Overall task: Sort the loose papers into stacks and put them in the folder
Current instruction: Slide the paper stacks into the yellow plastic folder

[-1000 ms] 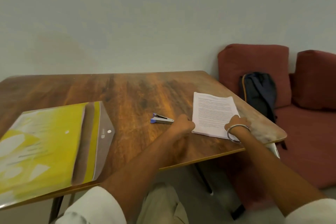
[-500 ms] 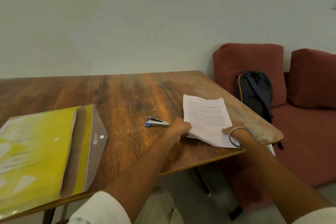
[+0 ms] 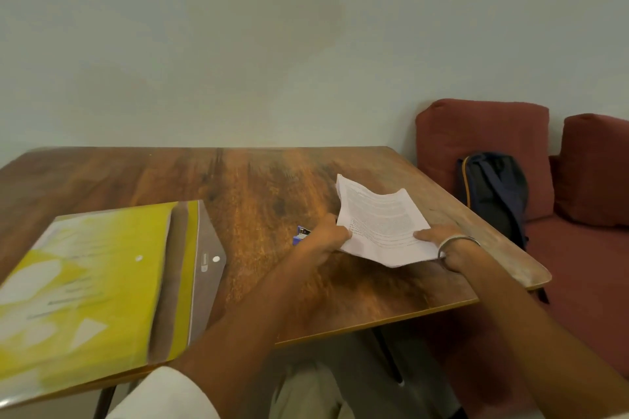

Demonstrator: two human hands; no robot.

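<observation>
Above table [image 3: 272,187], printed papers [image 3: 381,224] bowed, white

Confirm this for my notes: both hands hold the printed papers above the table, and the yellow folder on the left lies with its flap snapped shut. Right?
Not quite. The head view shows the yellow folder with its flap folded open, not snapped shut. The rest stands: the left hand and right hand hold the printed papers above the table.
</observation>
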